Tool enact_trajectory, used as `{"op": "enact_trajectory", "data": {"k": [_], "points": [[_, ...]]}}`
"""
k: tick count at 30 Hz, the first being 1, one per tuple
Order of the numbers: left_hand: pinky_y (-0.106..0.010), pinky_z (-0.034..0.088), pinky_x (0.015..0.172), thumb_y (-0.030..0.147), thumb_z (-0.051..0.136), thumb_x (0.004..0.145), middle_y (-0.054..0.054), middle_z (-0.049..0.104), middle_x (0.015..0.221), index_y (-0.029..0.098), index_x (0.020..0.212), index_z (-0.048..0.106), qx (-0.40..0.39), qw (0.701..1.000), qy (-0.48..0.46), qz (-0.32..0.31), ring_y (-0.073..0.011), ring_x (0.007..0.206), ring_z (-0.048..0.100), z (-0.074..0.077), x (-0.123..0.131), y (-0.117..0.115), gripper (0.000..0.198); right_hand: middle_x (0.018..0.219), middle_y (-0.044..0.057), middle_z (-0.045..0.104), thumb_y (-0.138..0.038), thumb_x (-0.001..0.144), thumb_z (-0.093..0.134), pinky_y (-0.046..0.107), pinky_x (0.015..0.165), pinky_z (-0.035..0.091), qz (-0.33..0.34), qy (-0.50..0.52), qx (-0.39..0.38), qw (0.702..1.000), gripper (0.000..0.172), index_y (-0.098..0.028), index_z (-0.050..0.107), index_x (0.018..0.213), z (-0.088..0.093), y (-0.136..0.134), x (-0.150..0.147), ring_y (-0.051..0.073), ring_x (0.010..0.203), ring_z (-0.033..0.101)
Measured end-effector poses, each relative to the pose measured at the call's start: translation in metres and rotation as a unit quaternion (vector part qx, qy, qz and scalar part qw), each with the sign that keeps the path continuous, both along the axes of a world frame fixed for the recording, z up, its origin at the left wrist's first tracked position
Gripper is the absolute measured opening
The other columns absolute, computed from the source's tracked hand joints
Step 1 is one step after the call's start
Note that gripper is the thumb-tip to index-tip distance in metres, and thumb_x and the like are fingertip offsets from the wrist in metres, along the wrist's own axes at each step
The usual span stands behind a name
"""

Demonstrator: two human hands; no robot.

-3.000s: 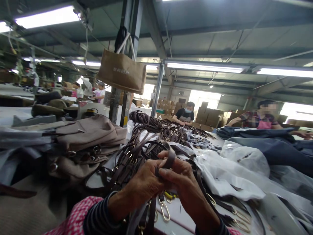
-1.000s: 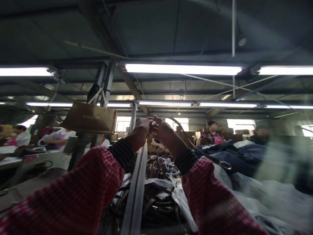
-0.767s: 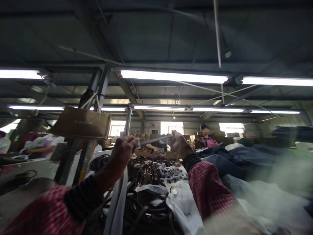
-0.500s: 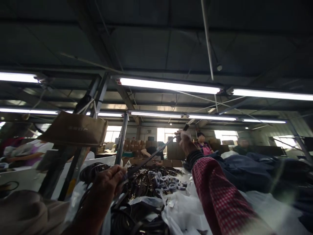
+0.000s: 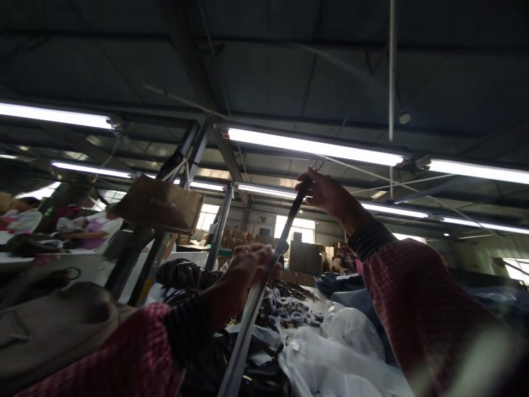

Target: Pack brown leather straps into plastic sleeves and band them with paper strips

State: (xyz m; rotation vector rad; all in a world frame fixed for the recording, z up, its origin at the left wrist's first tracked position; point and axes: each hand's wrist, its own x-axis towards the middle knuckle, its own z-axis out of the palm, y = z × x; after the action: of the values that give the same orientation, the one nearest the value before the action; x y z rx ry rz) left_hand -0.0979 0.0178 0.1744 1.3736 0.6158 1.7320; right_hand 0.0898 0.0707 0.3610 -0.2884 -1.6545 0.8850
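Leather strap (image 5: 290,216) runs from left hand (image 5: 252,270) up to right hand (image 5: 324,190)

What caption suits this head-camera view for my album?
The left hand and right hand hold a long strap up under factory lights.

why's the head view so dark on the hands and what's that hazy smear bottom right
In the head view, the white fluorescent tube lights glare while the long narrow strap, left hand and right hand fall dim; a pale haze blurs the red-checked sleeve at lower right, and the wide lens tilts and curves the ceiling beams.
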Motion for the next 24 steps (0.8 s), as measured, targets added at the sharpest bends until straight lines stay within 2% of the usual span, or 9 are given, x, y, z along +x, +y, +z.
{"op": "enact_trajectory", "data": {"k": [4,7,9,12,15,17,19,21,24], "points": [[-0.024,0.050,0.051,0.021,0.071,0.086,-0.011,0.075,0.073,0.012,0.085,0.070,0.040,0.999,-0.024,0.020,-0.0173,0.056,0.069,0.042,0.002,-0.005,0.009,0.076,0.005,0.074,-0.052,0.095,0.068,0.022,0.051,0.042,0.062,-0.090,0.035,0.993,0.035,-0.018,0.070,0.087,-0.025,0.000,-0.034,0.015,0.067,0.066],[-0.023,0.048,0.050,0.020,0.068,0.087,-0.009,0.074,0.070,0.012,0.087,0.072,0.062,0.997,-0.030,0.030,-0.0161,0.055,0.067,0.052,-0.005,-0.006,0.009,0.078,0.006,0.075,-0.058,0.087,0.074,0.025,0.056,0.045,0.065,-0.110,0.037,0.991,0.040,-0.019,0.071,0.087,-0.048,0.009,-0.057,0.018,0.072,0.068],[-0.022,0.048,0.051,0.022,0.072,0.085,-0.009,0.073,0.069,0.011,0.085,0.073,0.074,0.997,-0.022,0.025,-0.0152,0.055,0.067,0.046,-0.011,-0.006,0.011,0.079,0.006,0.075,-0.061,0.086,0.073,0.027,0.060,0.047,0.052,-0.100,0.027,0.993,0.042,-0.019,0.071,0.086,-0.062,0.016,-0.067,0.019,0.073,0.068],[-0.022,0.049,0.052,0.022,0.080,0.077,-0.009,0.072,0.068,0.009,0.078,0.075,0.080,0.997,-0.002,0.009,-0.0146,0.055,0.066,0.030,-0.018,-0.002,0.014,0.078,0.006,0.074,-0.063,0.087,0.071,0.029,0.063,0.048,0.051,-0.085,0.004,0.995,0.044,-0.019,0.070,0.085,-0.078,0.027,-0.075,0.019,0.072,0.067],[-0.023,0.047,0.048,0.014,0.083,0.068,-0.010,0.070,0.061,0.006,0.070,0.074,0.062,0.998,0.000,0.008,-0.0150,0.050,0.063,0.017,-0.021,0.007,0.012,0.078,0.005,0.074,-0.063,0.088,0.071,0.027,0.061,0.048,0.080,-0.074,-0.024,0.994,0.045,-0.018,0.070,0.090,-0.093,0.035,-0.078,0.017,0.069,0.065],[-0.024,0.047,0.047,0.011,0.083,0.066,-0.009,0.069,0.058,0.007,0.069,0.071,0.048,0.998,-0.024,0.024,-0.0147,0.047,0.062,0.013,-0.021,0.015,0.013,0.077,0.003,0.073,-0.064,0.087,0.071,0.025,0.058,0.047,0.122,-0.058,-0.062,0.989,0.045,-0.019,0.070,0.094,-0.112,0.037,-0.082,0.015,0.064,0.062],[-0.024,0.049,0.049,0.012,0.085,0.066,-0.005,0.068,0.057,0.010,0.071,0.070,0.043,0.996,-0.060,0.046,-0.0143,0.047,0.062,0.012,-0.022,0.022,0.016,0.075,0.002,0.071,-0.067,0.086,0.070,0.024,0.056,0.047,0.174,-0.055,-0.105,0.978,0.048,-0.019,0.070,0.096,-0.142,0.035,-0.091,0.014,0.061,0.060],[-0.024,0.051,0.052,0.014,0.085,0.068,-0.002,0.066,0.056,0.013,0.072,0.066,0.043,0.992,-0.098,0.069,-0.0148,0.050,0.064,0.009,-0.024,0.029,0.020,0.071,0.001,0.068,-0.067,0.085,0.071,0.024,0.057,0.049,0.214,-0.063,-0.135,0.965,0.048,-0.019,0.069,0.094,-0.184,0.030,-0.103,0.014,0.059,0.059],[-0.023,0.052,0.054,0.014,0.083,0.071,0.000,0.064,0.056,0.015,0.072,0.060,0.037,0.984,-0.143,0.103,-0.0168,0.057,0.069,-0.003,-0.034,0.035,0.023,0.071,-0.001,0.065,-0.056,0.079,0.082,0.023,0.055,0.047,0.245,-0.036,-0.162,0.955,0.043,-0.019,0.065,0.092,-0.244,0.019,-0.114,0.011,0.056,0.056]]}}
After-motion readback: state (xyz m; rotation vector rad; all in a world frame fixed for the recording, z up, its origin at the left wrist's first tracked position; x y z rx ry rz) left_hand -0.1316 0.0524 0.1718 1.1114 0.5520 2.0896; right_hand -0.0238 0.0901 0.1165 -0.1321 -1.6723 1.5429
